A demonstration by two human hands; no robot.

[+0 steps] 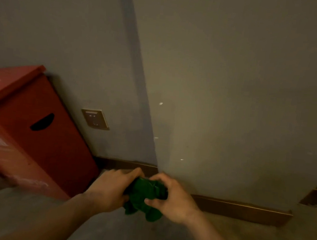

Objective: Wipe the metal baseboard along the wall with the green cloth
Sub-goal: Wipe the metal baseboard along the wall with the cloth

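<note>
While both hands, left (111,189) and right (173,200), grip the bunched green cloth (145,198), bare baseboard (242,210) runs rightward.

Two hands (111,188) (173,199), one green cloth (144,196), one red box (32,133), one wall socket (95,119), three baseboard (242,210) stretches.

Two bare forearms rise from the bottom edge of the view, one on each side of the green cloth (146,196). No sleeve, watch, band or ring shows on either arm; both are uncovered from the frame edge to the fingertips. The left hand (111,188), left of the cloth, shows four fingers and rounded knuckles. The right hand (173,197), right of the cloth, shows a thumb with a short, plain nail. The dim light blurs finer detail.
</note>
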